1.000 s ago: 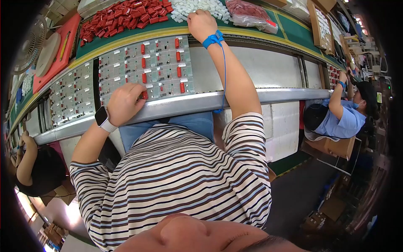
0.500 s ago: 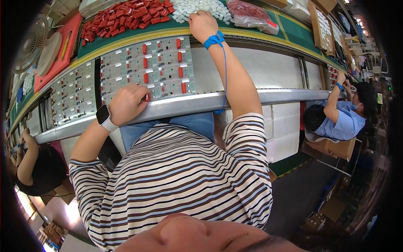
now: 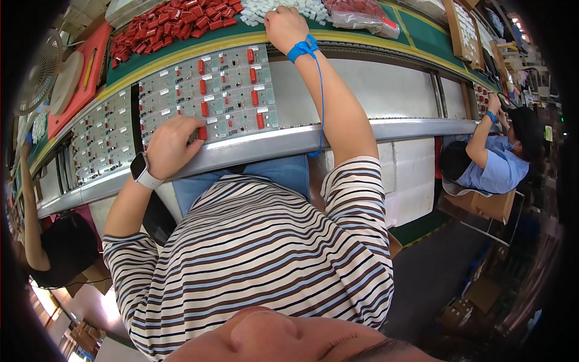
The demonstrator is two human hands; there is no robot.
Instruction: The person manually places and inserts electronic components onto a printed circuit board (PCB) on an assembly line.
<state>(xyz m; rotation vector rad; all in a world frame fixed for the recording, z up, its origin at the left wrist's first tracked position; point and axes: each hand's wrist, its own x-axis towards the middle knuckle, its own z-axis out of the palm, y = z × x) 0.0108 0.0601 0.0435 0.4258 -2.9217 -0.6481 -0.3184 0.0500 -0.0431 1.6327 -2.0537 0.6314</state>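
Nearest me, my left hand (image 3: 172, 145) presses a red part (image 3: 202, 132) into the circuit board (image 3: 208, 96) at its near edge, fingers curled over it. Beyond the board, my right hand (image 3: 283, 27) reaches the pile of white parts (image 3: 289, 8), fingers bent down; whether they grip one I cannot tell. The blue wrist cord (image 3: 321, 96) crossing beside the board could, I judge, snag seated parts.

One view only: head cam, fisheye, looks steeply down over wearer's chin and striped shirt (image 3: 253, 253) at frame bottom/center. Conveyor bench (image 3: 386, 90) arcs across top, close. Edges bend; co-workers at far left & right.
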